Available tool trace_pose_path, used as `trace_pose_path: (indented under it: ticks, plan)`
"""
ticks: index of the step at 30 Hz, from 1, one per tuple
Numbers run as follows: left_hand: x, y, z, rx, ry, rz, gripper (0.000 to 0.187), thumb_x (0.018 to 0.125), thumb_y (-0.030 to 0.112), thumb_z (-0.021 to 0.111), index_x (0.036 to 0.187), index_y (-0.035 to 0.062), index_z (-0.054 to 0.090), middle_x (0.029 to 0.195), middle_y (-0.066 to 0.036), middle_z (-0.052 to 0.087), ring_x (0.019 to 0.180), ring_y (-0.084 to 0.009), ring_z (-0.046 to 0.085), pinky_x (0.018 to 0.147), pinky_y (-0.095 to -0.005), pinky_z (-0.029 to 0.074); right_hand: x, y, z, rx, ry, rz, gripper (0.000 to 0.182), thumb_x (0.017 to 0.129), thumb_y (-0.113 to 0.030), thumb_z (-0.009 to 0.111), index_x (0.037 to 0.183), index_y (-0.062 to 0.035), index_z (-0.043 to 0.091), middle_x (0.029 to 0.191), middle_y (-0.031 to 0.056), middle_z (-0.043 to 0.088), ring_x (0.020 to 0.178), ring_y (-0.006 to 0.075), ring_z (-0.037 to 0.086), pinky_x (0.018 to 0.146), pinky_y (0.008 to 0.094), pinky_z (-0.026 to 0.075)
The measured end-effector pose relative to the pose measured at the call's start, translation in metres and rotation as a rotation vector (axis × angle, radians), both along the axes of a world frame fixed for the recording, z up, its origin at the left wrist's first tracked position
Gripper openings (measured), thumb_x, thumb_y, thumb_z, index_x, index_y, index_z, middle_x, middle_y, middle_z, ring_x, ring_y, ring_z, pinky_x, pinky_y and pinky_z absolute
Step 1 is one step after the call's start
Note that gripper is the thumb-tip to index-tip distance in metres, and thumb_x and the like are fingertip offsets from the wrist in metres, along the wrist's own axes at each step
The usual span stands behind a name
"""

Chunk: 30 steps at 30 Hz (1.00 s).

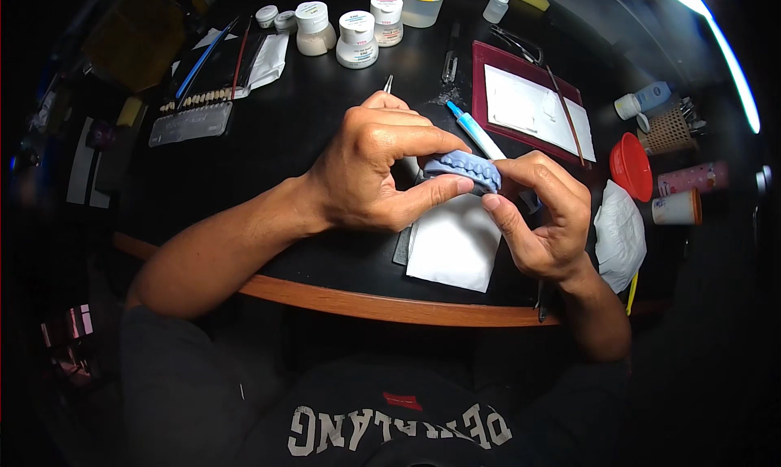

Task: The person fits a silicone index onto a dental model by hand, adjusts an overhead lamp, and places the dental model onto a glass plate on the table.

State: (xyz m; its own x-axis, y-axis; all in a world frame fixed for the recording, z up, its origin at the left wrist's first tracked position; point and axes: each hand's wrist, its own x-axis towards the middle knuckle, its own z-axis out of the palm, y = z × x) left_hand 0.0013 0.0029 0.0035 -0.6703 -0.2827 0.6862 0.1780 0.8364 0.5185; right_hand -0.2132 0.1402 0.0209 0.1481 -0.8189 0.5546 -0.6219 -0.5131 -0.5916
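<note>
- Over near middle of black tabletop (285, 259), above white paper sheet (454, 251): blue-grey dental arch model with moulded teeth (462, 169), held up, tooth row exposed, probably for clear viewing.
- Left hand (374, 154): narrow, pinching model's left part between thumb and index finger, likely for steadiness.
- Right hand (555, 211): narrow too, forefinger and thumb at right end, seemingly fixing angle.
- Beyond left knuckles: slim silver tip (389, 84); gripped or lying, cannot tell.
- Beyond model: blue-and-white slender tube (480, 133), lying beside maroon board (479, 93).
- Far side: white-lidded jars (357, 45), upright, apparently parked off working area.
</note>
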Motion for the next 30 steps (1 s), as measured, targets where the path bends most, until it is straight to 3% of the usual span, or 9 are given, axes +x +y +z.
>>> trace_pose_path:
  ticks: [23,30]
  plan:
    - [-0.0003,-0.0004,-0.0003,-0.056,0.0,0.021,0.027,0.08,0.019,0.092,0.1,0.0022,0.083,0.076,-0.006,0.077,0.067,-0.0145,0.069,0.079,-0.0321,0.045,-0.0014,0.0012,0.0011,-0.005,0.012,-0.008,0.028,0.085,0.0,0.082,0.112,0.008,0.075,0.087,0.0141,0.072,0.073,0.0179,0.069,0.063,0.0284,0.053]
    - [0.0014,-0.0004,-0.0024,-0.042,-0.031,0.039,0.039,0.084,0.023,0.091,0.114,-0.0004,0.082,0.078,-0.007,0.078,0.065,-0.0136,0.064,0.078,-0.0319,0.045,-0.0012,0.0002,-0.001,-0.023,-0.012,-0.015,0.027,0.091,-0.003,0.082,0.114,0.0083,0.075,0.088,0.0143,0.073,0.074,0.0174,0.069,0.065,0.0285,0.053]
